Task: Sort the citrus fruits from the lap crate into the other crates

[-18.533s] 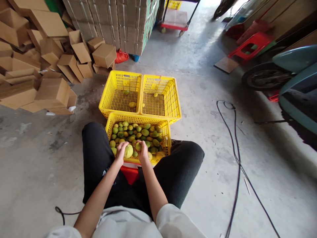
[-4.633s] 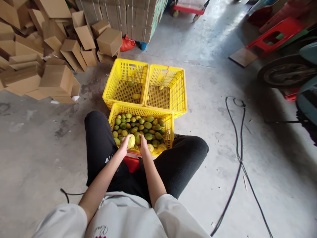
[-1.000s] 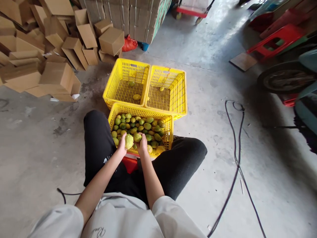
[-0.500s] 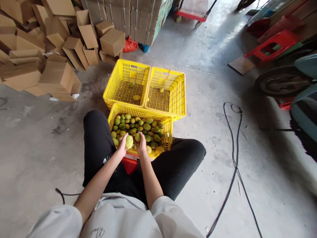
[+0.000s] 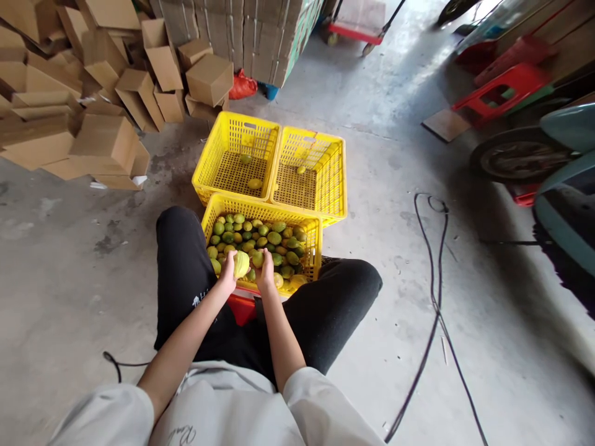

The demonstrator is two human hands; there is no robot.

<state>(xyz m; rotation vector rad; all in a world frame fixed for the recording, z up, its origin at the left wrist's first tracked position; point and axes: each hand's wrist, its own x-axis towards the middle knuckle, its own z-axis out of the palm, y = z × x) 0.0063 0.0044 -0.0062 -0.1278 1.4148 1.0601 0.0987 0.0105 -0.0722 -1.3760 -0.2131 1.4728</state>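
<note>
Between my knees stands a yellow crate (image 5: 320, 248) holding several green and yellow fruits (image 5: 275, 238). My left hand (image 5: 227, 272) is wrapped round a pale yellow-green fruit (image 5: 241, 264) above the crate's near side. Just to the right, my right hand (image 5: 266, 271) is closed on a smaller green fruit (image 5: 257, 259). The two fruits are close together but apart. Two more yellow crates stand side by side beyond: the left one (image 5: 204, 155) has a green and a yellow fruit inside, the right one (image 5: 343, 173) a small yellow fruit.
Open cardboard boxes (image 5: 102, 145) are piled at the upper left. A red-edged trolley (image 5: 356, 31) stands at the top. On the right are a red stool (image 5: 506, 93), a vehicle's wheel (image 5: 515, 158) and a black cable (image 5: 434, 303) lying on the floor.
The view has shifted slightly, so things on the right appear a little further left. The fruit in my left hand looks slightly turned. Both hands keep their hold.
</note>
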